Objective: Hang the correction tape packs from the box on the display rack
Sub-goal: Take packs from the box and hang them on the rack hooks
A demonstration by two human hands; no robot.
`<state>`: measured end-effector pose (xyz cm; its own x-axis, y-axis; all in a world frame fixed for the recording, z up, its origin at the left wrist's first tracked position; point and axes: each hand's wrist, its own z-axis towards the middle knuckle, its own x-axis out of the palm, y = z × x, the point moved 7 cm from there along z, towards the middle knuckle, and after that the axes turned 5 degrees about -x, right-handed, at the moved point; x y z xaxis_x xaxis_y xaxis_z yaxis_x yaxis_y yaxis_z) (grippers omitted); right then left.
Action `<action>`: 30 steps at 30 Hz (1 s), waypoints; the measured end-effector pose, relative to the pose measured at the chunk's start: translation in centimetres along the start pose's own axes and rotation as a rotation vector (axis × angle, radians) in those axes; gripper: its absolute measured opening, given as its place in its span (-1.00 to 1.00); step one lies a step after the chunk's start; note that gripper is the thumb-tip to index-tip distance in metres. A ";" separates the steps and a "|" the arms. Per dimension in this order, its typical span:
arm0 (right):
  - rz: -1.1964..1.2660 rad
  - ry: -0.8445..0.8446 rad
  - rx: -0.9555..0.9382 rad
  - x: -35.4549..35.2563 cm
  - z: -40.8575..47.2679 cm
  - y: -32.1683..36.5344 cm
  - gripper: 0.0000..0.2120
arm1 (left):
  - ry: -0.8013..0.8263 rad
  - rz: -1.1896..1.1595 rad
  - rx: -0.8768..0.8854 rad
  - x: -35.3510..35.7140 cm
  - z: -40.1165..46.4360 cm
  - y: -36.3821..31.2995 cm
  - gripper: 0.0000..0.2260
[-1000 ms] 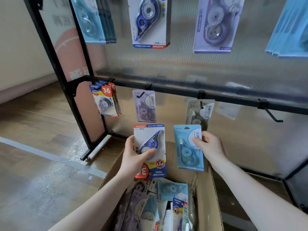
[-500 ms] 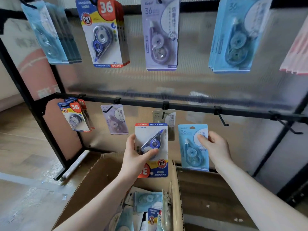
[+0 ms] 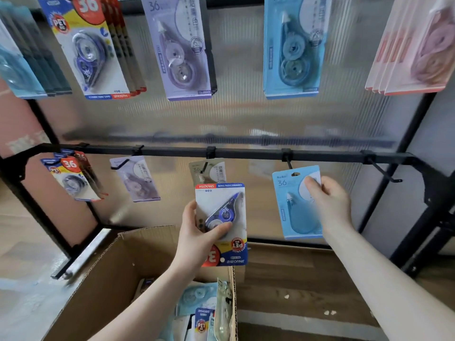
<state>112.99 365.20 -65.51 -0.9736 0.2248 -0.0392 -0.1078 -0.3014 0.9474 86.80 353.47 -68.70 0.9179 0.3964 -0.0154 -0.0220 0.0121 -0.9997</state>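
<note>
Left hand: fingers curled round a white pack held upside down; it reads "CORRECTION TAPE", "SMOOTH", "PET", "JINUO".
Right hand: fingers pinch the upper right of a blue pack marked "36", its hang hole right at a black hook on the rack bar.
Box: cardboard, open, below the left hand, more packs inside.
Above the hands: hanging rows of packs, one printed "36", "PET", "CORRECTION TAPE SMOOTH".
Empty hook: right of the right hand.
</note>
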 end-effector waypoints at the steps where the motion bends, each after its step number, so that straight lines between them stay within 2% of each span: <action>1: -0.007 0.002 -0.004 0.0 0.0 -0.1 -0.67 | -0.004 -0.001 -0.003 0.0 -0.1 0.0 -0.44; 5: -0.021 0.028 0.013 0.2 0.0 -0.6 -0.69 | -0.019 0.006 -0.027 -0.2 -0.3 0.7 -0.42; 9: 0.002 0.016 0.028 0.2 0.3 -1.3 -0.56 | 0.030 0.012 -0.062 -0.1 -0.5 1.6 -0.50; 13: -0.042 -0.010 0.037 0.6 0.7 -2.0 -0.66 | 0.035 0.069 -0.102 -0.6 -0.1 2.3 -0.70; 17: -0.124 -0.035 0.064 1.1 1.3 -2.4 -0.72 | 0.015 0.128 -0.112 -1.5 -0.1 2.1 -0.65; 24: -0.223 -0.035 0.056 1.5 2.0 -2.4 -0.73 | -0.059 0.084 -0.014 -2.9 -0.4 0.9 -0.81; 30: -0.326 -0.059 -0.002 1.0 2.2 -1.4 -0.82 | -0.071 0.114 -0.002 -3.3 -0.3 0.8 -0.83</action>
<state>112.64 367.89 -66.17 -0.8747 0.3626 -0.3218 -0.4121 -0.2065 0.8874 83.90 351.87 -69.43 0.8793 0.4589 -0.1275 -0.1235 -0.0389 -0.9916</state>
